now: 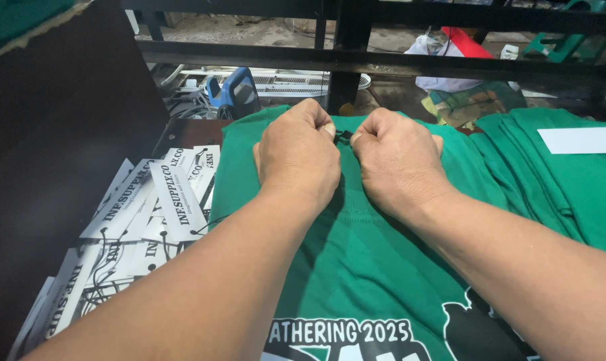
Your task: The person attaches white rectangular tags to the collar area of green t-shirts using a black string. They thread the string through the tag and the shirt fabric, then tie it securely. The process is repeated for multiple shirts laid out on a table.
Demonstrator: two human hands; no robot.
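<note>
A green printed t-shirt lies flat in front of me, white and black print near the bottom edge of the view. My left hand and my right hand rest side by side on its far end, at the collar. Both are closed, thumb against forefinger, pinching a thin black string that shows between them. What the string is fastened to is hidden by my fingers.
A heap of white paper hang tags with black strings lies to the left. More folded green shirts are stacked on the right with a white slip on top. A dark metal frame crosses behind, a blue tool beyond it.
</note>
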